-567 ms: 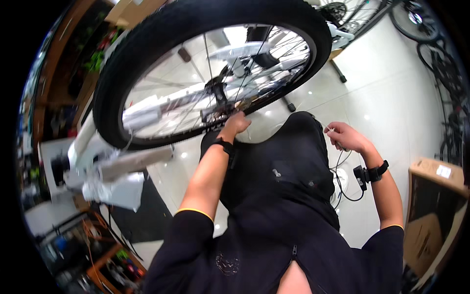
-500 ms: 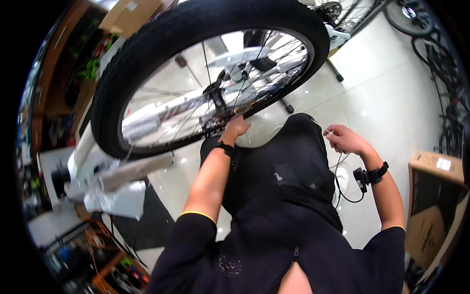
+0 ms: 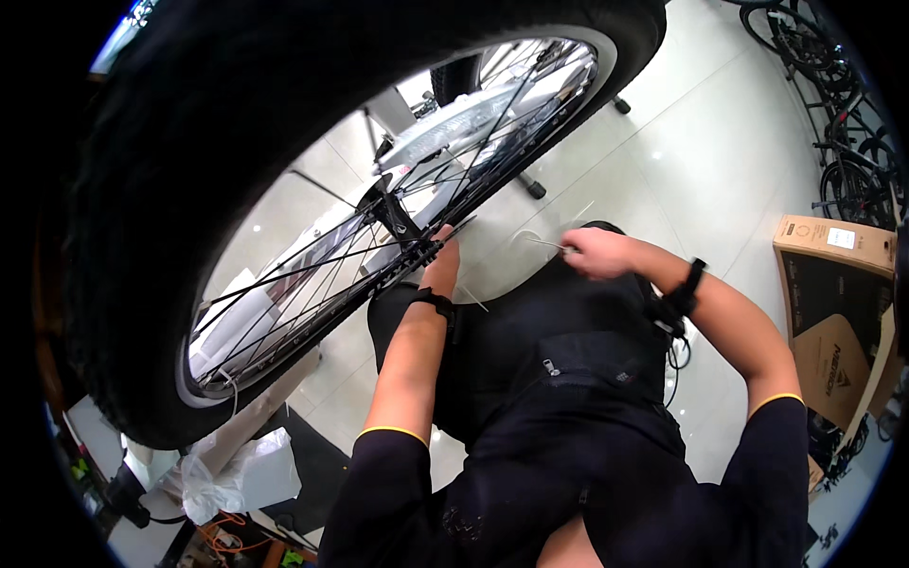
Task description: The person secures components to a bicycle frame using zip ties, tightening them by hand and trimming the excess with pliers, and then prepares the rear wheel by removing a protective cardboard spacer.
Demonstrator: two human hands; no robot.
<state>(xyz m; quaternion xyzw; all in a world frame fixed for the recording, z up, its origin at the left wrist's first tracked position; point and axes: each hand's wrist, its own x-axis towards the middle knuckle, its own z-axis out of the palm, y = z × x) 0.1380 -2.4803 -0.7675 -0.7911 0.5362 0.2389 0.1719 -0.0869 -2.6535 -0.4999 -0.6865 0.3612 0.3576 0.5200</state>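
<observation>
A bicycle wheel with a thick black knobbly tyre (image 3: 142, 312) looms over the upper left, with black spokes and a black hub (image 3: 386, 213). My left hand (image 3: 443, 257) reaches up against the wheel's lower right side, beside dark toothed parts; its fingertips are hidden there. In front of my lap, my right hand (image 3: 595, 254) is closed on a thin light-coloured wire (image 3: 542, 241) that sticks out to the left and seems to curve back. Another thin pale strand (image 3: 473, 299) shows just below my left hand.
Past the spokes lies a pale bicycle frame with clear wrapping (image 3: 445, 128). Stand feet (image 3: 535, 189) rest on the tiled floor. An open cardboard box (image 3: 833, 232) stands at right, with several bicycles (image 3: 843, 123) behind it. Plastic wrapping (image 3: 237, 473) is at lower left.
The wheel appears larger and nearer, shifted down and left as the view moved. My right hand has come left and up, toward the wheel, with the wire. My left hand stays beside the wheel.
</observation>
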